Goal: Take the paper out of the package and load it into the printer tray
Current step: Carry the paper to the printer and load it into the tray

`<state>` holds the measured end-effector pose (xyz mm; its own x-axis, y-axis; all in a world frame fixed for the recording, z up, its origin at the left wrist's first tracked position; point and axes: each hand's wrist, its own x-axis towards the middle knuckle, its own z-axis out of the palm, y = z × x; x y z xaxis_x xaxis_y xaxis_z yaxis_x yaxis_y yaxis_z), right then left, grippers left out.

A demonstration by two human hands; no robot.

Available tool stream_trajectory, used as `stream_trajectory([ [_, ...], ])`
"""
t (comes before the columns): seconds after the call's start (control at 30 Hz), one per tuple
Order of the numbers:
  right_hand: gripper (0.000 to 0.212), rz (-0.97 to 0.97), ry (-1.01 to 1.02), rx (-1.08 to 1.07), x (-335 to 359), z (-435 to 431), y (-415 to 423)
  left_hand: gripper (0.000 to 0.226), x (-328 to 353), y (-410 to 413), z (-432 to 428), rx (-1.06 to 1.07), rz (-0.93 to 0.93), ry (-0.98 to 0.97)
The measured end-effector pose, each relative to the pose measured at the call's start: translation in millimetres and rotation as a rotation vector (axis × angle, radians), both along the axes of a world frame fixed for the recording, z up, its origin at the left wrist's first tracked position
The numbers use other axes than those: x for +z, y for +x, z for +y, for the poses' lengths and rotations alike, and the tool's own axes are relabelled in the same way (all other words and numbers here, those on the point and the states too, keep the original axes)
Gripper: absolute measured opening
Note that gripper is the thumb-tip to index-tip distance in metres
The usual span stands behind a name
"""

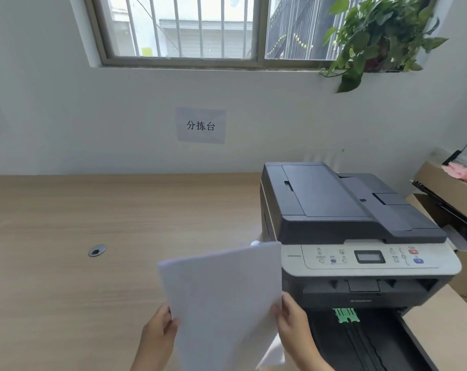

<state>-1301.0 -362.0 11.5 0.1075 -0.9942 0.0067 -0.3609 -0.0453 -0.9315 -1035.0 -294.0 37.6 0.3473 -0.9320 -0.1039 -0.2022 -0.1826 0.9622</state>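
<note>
Head camera, looking down over the desk [93,210], and you've got the paper [221,298] up in front of you, a white sheaf held upright and tipped a little to the left, out of any wrapper as far as this view shows; the package itself is nowhere in the picture. Your left hand [157,333] pinches the sheaf's left edge low down, thumb on the front face, and your right hand [293,319] clamps the right edge the same way, thumb over the front, the other fingers hidden behind the sheets. So both hands are closed on the stack, and it hangs clear of the desk, just left of the printer [355,231]. Now look right: the tray [366,341] is pulled out below the printer's front, dark and bare inside, the green guide [346,315] sitting at its back end, nothing loaded yet. By my reading, the unpacking half is done and the loading half is all ahead: you need to swing the sheaf over to the right, lay it flat into the tray against the guide, and then push the tray home. Whether the sheets are squared up at the bottom I can't tell, since the lower edge runs out of the picture.
</note>
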Motion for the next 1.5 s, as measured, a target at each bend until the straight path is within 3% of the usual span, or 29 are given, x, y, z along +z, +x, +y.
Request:
stream_trajectory([
  [0.07, 0.055, -0.007, 0.027, -0.019, 14.7, -7.6, -4.0, 0.04, 13.7, 3.9, -6.2, -0.04, 0.017, 0.007],
  [0.13, 0.047, -0.011, 0.025, -0.047, 23.5, -15.8, -9.6, 0.036, 28.1, 3.7, -12.6, -0.097, 0.08, 0.008],
  [0.43, 0.065, -0.004, 0.063, -0.153, 61.8, -2.1, -64.3, 0.033, 47.9, -32.8, -43.5, -0.339, 0.222, 0.074],
  [0.7, 0.043, -0.058, 0.059, -0.194, 83.7, 17.3, -135.7, 0.028, 65.3, -110.2, -42.9, -0.459, 0.275, 0.085],
  [0.87, 0.045, -0.06, 0.118, -0.133, 81.1, 34.7, -192.5, 0.023, 57.1, -170.4, -24.2, -0.413, 0.295, 0.133],
  [1.1, 0.054, -0.028, 0.272, -0.095, 26.5, 64.2, -297.7, 0.025, 20.9, -285.7, 30.0, -0.332, 0.35, 0.297],
  [1.27, 0.049, 0.018, 0.418, -0.099, -16.6, 75.6, -340.5, 0.02, -7.0, -336.2, 57.7, -0.065, 0.412, 0.42],
  [1.37, 0.051, 0.118, 0.493, -0.103, -27.3, 73.4, -347.1, 0.041, -19.2, -353.0, 61.1, 0.008, 0.381, 0.448],
  [1.5, 0.048, 0.155, 0.564, -0.117, -39.8, 58.8, -346.7, 0.024, -26.4, -363.8, 52.7, 0.045, 0.371, 0.499],
])
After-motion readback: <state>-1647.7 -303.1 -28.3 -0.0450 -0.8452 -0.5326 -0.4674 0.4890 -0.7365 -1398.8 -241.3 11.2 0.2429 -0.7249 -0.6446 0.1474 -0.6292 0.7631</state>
